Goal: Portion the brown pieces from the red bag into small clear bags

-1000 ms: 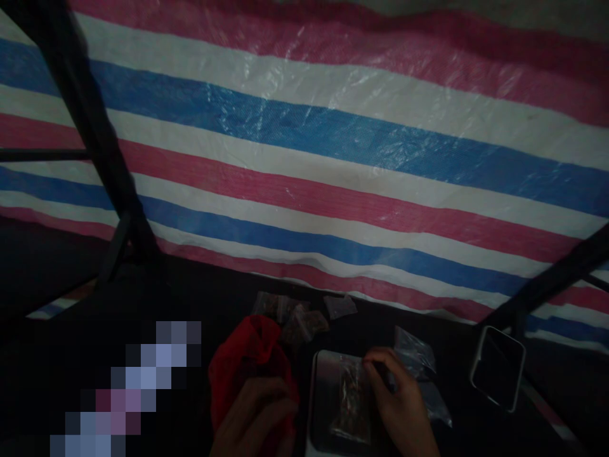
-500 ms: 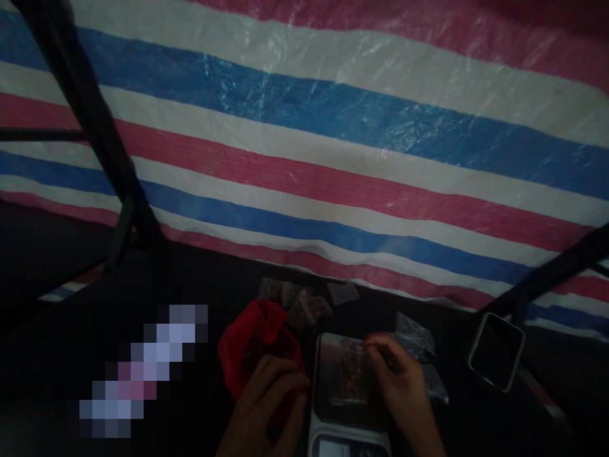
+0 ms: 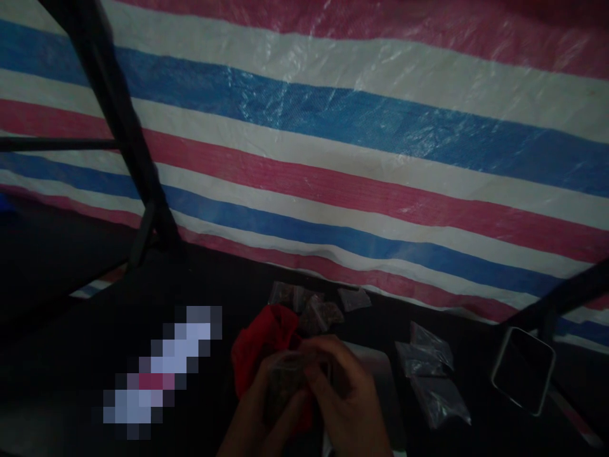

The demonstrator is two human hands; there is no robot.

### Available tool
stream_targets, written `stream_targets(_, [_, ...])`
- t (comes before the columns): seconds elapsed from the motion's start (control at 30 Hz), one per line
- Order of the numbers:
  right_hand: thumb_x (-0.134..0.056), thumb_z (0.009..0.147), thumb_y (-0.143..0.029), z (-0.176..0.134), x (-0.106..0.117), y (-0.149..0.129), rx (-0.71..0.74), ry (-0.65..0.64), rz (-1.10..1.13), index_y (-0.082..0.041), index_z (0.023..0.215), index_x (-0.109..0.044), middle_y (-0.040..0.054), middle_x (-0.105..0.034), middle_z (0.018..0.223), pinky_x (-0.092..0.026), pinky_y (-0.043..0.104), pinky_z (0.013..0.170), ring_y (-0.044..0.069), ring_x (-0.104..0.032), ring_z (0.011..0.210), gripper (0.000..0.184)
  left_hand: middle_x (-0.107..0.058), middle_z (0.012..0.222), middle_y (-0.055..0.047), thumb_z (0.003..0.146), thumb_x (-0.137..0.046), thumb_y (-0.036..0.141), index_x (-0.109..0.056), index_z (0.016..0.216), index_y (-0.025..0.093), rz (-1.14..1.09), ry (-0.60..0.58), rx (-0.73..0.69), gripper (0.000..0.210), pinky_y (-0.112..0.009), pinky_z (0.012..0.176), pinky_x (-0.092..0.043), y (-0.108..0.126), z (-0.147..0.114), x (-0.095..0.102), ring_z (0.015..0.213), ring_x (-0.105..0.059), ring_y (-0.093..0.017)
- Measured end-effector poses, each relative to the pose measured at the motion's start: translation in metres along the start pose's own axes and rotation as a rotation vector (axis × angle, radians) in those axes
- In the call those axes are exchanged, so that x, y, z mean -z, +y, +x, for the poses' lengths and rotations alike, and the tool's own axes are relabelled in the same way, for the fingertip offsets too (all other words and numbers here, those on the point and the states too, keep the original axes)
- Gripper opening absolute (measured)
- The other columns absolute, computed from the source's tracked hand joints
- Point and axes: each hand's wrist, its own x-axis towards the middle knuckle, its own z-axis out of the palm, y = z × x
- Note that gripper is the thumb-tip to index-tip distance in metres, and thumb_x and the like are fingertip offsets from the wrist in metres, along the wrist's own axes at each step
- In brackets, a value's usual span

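A small clear zip bag (image 3: 284,381) with brownish bits inside is held up between both hands. My left hand (image 3: 264,406) grips its left side and lower part. At the bag's top right edge, the fingers of my right hand (image 3: 340,381) pinch the plastic. Behind my left hand lies a red cloth pouch (image 3: 254,339), its opening hidden by the hands. The flat kitchen scale (image 3: 383,374) is under and beyond my right hand, which covers much of it.
Several filled zip bags (image 3: 316,311) lie behind the pouch, with a flat clear bag (image 3: 354,298) beside them. More clear bags (image 3: 438,387) rest right of the scale, near a phone (image 3: 523,371). A striped tarp (image 3: 333,158) hangs behind; a dark frame leg (image 3: 128,133) stands left.
The zip bag has been lifted off the scale and moved left, in front of the pouch. My left hand has left the pouch and taken hold of it. The view has shifted slightly.
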Motion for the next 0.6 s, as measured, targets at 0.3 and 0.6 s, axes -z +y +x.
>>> stream_targets(0.3, [-0.071, 0.083, -0.023, 0.001, -0.012, 0.009, -0.107, 0.024, -0.060, -0.026, 0.096, -0.079, 0.0028, -0.081, 0.090, -0.061, 0.028, 0.079, 0.022, -0.078, 0.086, 0.016, -0.080, 0.128, -0.004, 0.081, -0.076, 0.017, -0.064, 0.131, 0.032, -0.100, 0.029, 0.012, 0.054, -0.039, 0.097, -0.066, -0.008, 0.003, 0.007, 0.115, -0.079, -0.027])
stream_targets(0.6, [-0.078, 0.081, -0.038, -0.002, 0.024, -0.008, -0.004, 0.103, -0.172, -0.026, 0.086, -0.082, 0.0051, -0.083, 0.082, -0.064, 0.027, 0.072, 0.023, -0.079, 0.077, 0.013, -0.080, 0.129, -0.002, 0.090, -0.068, 0.019, -0.070, 0.132, 0.037, 0.130, -0.146, -0.159, 0.046, -0.034, 0.096, -0.066, -0.003, 0.007, 0.014, 0.114, -0.079, -0.023])
